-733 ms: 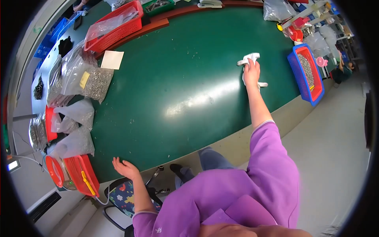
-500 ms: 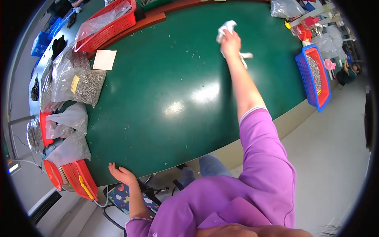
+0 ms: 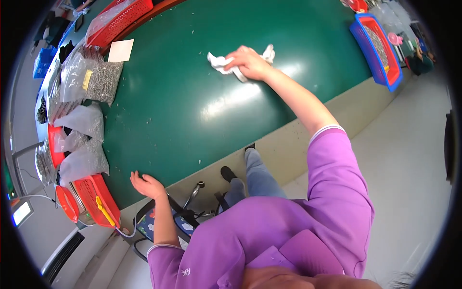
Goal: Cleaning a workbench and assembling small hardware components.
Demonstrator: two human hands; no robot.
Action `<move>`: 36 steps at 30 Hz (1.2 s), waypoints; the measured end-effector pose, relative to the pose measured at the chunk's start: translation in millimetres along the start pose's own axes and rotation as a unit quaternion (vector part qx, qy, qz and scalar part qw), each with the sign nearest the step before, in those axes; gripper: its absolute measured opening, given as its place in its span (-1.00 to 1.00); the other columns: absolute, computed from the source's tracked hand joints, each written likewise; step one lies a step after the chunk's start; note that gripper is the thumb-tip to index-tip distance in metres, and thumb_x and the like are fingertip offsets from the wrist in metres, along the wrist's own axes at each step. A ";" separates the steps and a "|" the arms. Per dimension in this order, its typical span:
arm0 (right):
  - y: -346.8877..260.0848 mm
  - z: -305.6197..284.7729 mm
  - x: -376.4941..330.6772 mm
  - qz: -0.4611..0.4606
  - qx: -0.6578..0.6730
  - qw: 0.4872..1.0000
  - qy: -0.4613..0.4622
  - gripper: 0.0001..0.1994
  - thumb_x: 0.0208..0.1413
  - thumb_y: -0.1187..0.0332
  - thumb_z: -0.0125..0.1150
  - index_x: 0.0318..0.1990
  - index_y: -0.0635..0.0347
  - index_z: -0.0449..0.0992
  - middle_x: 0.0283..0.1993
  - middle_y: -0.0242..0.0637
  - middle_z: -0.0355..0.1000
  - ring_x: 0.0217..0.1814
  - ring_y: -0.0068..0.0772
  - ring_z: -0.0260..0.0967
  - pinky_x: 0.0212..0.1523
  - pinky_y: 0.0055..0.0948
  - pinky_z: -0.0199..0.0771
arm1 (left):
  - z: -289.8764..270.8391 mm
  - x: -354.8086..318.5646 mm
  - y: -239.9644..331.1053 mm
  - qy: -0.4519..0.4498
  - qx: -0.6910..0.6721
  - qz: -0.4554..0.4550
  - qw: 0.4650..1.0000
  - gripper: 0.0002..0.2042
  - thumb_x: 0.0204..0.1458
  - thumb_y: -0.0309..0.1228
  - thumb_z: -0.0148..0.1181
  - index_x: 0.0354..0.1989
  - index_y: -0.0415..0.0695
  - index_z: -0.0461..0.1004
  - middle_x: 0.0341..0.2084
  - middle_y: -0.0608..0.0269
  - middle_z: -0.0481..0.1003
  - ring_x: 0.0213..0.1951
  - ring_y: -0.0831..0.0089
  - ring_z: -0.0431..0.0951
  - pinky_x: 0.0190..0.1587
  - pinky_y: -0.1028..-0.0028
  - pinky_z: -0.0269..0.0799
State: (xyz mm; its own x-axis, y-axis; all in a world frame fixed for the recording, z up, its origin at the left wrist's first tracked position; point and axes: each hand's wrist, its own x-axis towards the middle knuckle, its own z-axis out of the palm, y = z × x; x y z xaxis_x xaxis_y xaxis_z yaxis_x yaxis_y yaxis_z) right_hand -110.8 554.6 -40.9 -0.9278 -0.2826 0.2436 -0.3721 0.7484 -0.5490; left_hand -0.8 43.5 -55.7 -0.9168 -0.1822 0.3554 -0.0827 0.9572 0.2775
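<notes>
My right hand (image 3: 248,63) presses a crumpled white cloth (image 3: 219,62) onto the green tabletop (image 3: 168,101), with folds sticking out on both sides of the fingers. That arm stretches out over the table. By the near left edge, my left hand (image 3: 147,185) is open, fingers apart and holding nothing. It is closest to a red basket (image 3: 96,195) with a yellow-handled tool (image 3: 104,212) in it. Small specks of debris (image 3: 148,120) are scattered over the table's left part.
Clear bags of small metal pieces (image 3: 105,79) line the left side, below a pale card (image 3: 120,50) and a red basket (image 3: 120,21). At the right edge stands a blue-and-red basket (image 3: 368,55) of metal parts. A patterned chair (image 3: 147,224) is beside my legs.
My right hand has swept the cloth leftward and nearer across the table. My left hand stays by the edge. The view has shifted, with the far side of the table partly out of sight.
</notes>
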 end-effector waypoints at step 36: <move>-219.5 170.0 28.0 0.247 -0.203 0.919 0.231 -0.83 -0.05 0.38 0.05 -0.29 -0.02 0.53 -0.15 -0.32 0.41 -0.27 -0.26 0.30 -0.34 -0.25 0.26 | 8.8 38.8 -79.9 0.013 -0.075 0.014 0.997 -0.72 0.03 -0.57 -0.15 -0.08 -0.36 0.32 -0.06 -0.07 0.36 0.02 0.03 0.33 0.11 0.19 0.20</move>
State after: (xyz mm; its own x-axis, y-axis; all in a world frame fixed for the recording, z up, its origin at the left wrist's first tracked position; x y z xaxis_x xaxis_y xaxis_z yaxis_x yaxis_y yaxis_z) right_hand -59.7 280.4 -49.4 -0.8359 0.3657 0.4093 0.2185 0.9058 -0.3630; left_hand -33.2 -38.1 -71.9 -0.9071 -0.1646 0.3874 0.0030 0.9178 0.3969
